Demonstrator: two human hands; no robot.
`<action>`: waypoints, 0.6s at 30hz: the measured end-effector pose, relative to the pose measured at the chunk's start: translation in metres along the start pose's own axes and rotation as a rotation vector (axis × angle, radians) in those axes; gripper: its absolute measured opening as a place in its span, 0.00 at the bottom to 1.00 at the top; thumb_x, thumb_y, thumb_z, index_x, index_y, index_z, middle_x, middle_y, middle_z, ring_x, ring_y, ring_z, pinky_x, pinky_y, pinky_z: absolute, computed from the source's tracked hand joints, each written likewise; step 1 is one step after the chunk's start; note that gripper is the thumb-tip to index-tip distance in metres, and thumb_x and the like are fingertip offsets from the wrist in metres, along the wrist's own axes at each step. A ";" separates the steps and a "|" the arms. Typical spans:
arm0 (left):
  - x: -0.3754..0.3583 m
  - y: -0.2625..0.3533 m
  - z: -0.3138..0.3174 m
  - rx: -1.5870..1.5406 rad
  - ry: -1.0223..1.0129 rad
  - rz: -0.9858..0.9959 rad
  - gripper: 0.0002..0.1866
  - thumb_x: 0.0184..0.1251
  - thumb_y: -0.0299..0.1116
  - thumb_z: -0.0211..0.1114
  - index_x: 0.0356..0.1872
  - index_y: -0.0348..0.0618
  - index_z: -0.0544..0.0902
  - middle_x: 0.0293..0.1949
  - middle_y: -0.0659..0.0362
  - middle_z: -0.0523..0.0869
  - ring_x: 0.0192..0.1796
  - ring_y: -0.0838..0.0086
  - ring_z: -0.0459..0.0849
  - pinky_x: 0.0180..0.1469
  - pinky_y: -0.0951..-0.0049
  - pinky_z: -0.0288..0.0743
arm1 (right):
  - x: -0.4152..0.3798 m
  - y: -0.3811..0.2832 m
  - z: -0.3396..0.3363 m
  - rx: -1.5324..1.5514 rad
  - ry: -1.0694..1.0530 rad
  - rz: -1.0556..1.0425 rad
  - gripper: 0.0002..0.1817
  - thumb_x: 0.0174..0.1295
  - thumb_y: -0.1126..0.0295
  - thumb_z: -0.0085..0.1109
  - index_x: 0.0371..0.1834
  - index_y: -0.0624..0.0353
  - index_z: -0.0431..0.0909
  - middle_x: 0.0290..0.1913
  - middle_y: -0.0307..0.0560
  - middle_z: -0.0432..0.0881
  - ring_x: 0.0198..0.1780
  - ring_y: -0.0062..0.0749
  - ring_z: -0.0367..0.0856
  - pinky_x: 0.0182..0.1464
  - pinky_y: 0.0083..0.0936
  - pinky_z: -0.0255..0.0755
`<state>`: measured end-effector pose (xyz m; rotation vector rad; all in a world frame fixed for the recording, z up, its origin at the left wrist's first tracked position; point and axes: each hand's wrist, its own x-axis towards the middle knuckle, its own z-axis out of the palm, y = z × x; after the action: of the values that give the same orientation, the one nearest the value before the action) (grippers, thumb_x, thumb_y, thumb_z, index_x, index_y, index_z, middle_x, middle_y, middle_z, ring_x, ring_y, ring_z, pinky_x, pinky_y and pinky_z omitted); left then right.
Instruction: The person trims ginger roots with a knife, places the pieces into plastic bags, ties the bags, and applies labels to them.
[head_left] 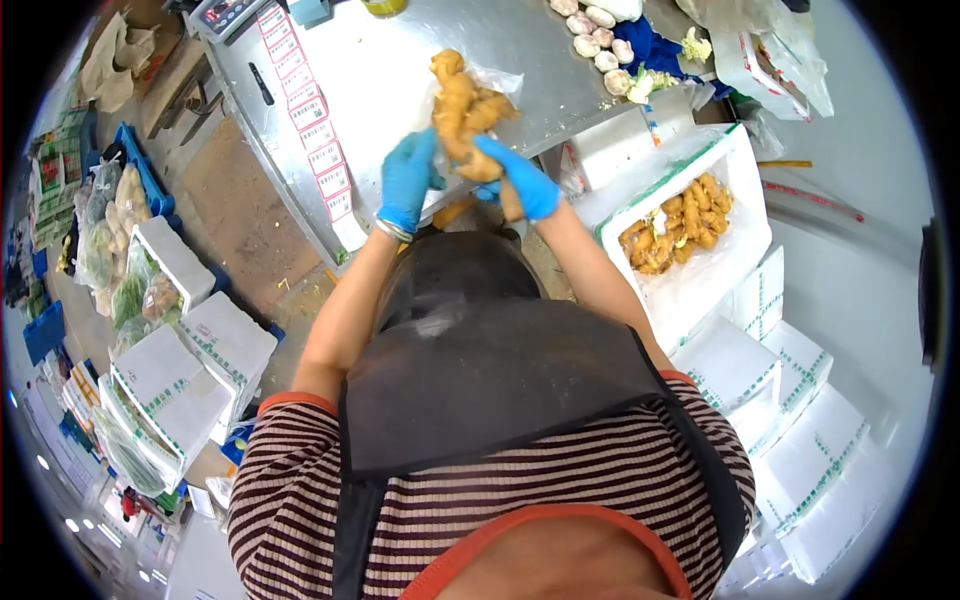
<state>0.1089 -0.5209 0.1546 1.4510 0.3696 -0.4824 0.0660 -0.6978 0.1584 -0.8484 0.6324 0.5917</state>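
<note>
A large knobbly ginger root [460, 110] is raised at the near edge of the steel table. My right hand [525, 183], in a blue glove, grips its lower end, thumb on top and fingers beneath. Under that palm a brown piece [511, 203] pokes out, its kind unclear. My left hand [408, 182], also gloved in blue, is right beside the root's left side with thumb and fingers apart. Thin clear plastic [500, 82] shows behind the root.
A strip of printed labels [308, 112] runs along the steel table [375, 60], a black-handled tool [261, 84] beside it. Garlic bulbs [597, 42] lie at the far right. More ginger [680, 225] fills part of a white foam box [660, 300] to my right. Stacked foam boxes [195, 375] stand left.
</note>
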 end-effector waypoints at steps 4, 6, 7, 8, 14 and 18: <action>0.021 0.003 -0.047 -0.141 0.276 0.116 0.17 0.74 0.43 0.56 0.30 0.40 0.78 0.16 0.61 0.73 0.15 0.77 0.73 0.20 0.76 0.73 | -0.061 -0.012 -0.043 0.069 -0.248 -0.020 0.25 0.67 0.45 0.54 0.56 0.52 0.73 0.43 0.41 0.82 0.33 0.19 0.79 0.30 0.17 0.71; 0.020 0.003 -0.051 -0.130 0.288 0.131 0.17 0.74 0.42 0.56 0.30 0.40 0.79 0.15 0.62 0.72 0.15 0.79 0.72 0.20 0.78 0.71 | -0.104 -0.002 -0.060 0.112 0.084 0.032 0.25 0.71 0.48 0.48 0.56 0.60 0.72 0.34 0.41 0.79 0.23 0.20 0.71 0.21 0.16 0.62; 0.017 0.004 -0.048 -0.108 0.274 0.138 0.17 0.74 0.42 0.56 0.31 0.39 0.79 0.15 0.62 0.71 0.15 0.80 0.71 0.19 0.78 0.71 | -0.124 0.000 -0.075 0.048 0.028 0.059 0.26 0.71 0.49 0.48 0.58 0.61 0.71 0.37 0.44 0.80 0.25 0.22 0.73 0.21 0.17 0.64; 0.015 0.005 -0.044 -0.084 0.256 0.145 0.17 0.75 0.42 0.56 0.31 0.39 0.79 0.16 0.63 0.71 0.15 0.80 0.71 0.19 0.78 0.70 | -0.141 0.003 -0.085 -0.011 -0.027 0.083 0.27 0.71 0.50 0.48 0.60 0.62 0.70 0.40 0.47 0.81 0.26 0.24 0.75 0.22 0.18 0.67; 0.015 0.006 -0.038 0.009 0.265 0.133 0.17 0.75 0.42 0.57 0.33 0.38 0.81 0.15 0.62 0.72 0.15 0.81 0.70 0.19 0.76 0.66 | -0.195 0.012 -0.106 -0.121 -0.057 0.443 0.38 0.59 0.54 0.60 0.69 0.67 0.64 0.62 0.55 0.76 0.58 0.39 0.79 0.58 0.31 0.76; 0.061 0.003 -0.074 -0.410 0.275 -0.004 0.18 0.72 0.43 0.56 0.27 0.41 0.78 0.13 0.66 0.66 0.14 0.79 0.63 0.19 0.74 0.67 | -0.216 0.007 -0.117 -0.208 -0.083 0.493 0.53 0.44 0.56 0.73 0.72 0.72 0.57 0.68 0.59 0.69 0.68 0.43 0.70 0.69 0.36 0.65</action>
<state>0.1660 -0.4522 0.1192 1.1153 0.6508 -0.1922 -0.1151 -0.8379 0.2492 -0.8591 0.7170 1.1490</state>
